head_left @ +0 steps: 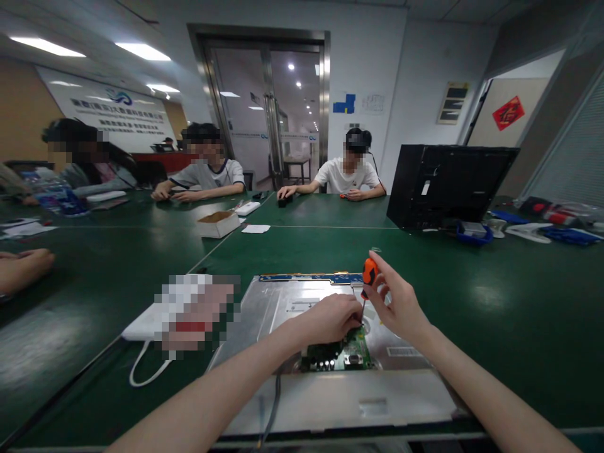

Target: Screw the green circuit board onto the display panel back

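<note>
My right hand (396, 302) is closed around the orange and black handle of a screwdriver (370, 272), held upright with its shaft pointing down. The tip reaches the upper edge of a green circuit board (356, 352). Beside the shaft, my left hand (333, 316) has its fingers pinched low over the board; whether they grip the shaft or something small is hidden. Under both hands lies a flat metal display panel (325, 393), with the board in its middle. Along its far edge runs a narrow blue circuit strip (306, 278).
Left of the panel lies a white device (146, 318) with a looped cable, partly blurred out. A small open box (218, 224) stands farther off. At the right back stands a black monitor (448, 185) beside a blue tray (474, 234). Several people sit around the green table (509, 314).
</note>
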### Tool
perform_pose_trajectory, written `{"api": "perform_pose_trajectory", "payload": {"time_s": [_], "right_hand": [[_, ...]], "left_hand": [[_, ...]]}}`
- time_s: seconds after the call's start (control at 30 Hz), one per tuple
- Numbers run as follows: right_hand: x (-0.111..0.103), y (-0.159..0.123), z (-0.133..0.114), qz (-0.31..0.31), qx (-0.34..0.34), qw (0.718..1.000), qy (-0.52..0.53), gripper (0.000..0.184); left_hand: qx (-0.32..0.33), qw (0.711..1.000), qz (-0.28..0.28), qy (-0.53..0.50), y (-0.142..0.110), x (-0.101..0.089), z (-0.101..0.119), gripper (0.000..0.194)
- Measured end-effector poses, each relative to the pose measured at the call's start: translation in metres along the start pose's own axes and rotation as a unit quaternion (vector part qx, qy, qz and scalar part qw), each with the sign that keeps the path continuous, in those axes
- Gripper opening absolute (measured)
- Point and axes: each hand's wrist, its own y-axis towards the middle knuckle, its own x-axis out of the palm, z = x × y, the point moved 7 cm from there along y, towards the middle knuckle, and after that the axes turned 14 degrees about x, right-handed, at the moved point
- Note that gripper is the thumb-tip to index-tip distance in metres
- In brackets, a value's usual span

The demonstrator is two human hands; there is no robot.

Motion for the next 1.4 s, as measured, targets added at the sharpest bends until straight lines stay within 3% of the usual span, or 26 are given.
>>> {"api": "perform_pose_trajectory", "payload": {"time_s": [0.4,0.53,0.77,1.03,1.27,1.4], "right_hand": [[0.004,0.001,0.009,0.063,0.014,0.998,-0.004,0.041],[0.004,0.002,0.002,0.054,-0.01,0.998,0.006,0.042],[0.008,-0.001,0.009,0.023,0.024,0.999,-0.001,0.049],[0.0,0.004,0.003,0.068,-0.002,0.998,-0.02,0.041],[0.005,0.001,-0.001,0.014,-0.022,1.0,0.001,0.054],[0.005,-0.001,-0.001,0.025,-0.037,0.999,0.006,0.048]], "left_hand": [[-0.013,1.0,0.004,0.004,-0.004,0.002,-0.01,0.011],[-0.007,1.0,0.005,0.001,-0.003,0.003,-0.01,0.01],[-0.003,1.0,0.006,0.002,-0.002,0.008,-0.015,0.009],[-0.015,1.0,-0.001,0.019,-0.001,0.006,-0.012,0.007],[-0.002,1.0,0.0,0.025,0.0,0.007,-0.011,0.005],[0.009,1.0,0.006,0.021,0.0,0.008,-0.01,0.005]]}}
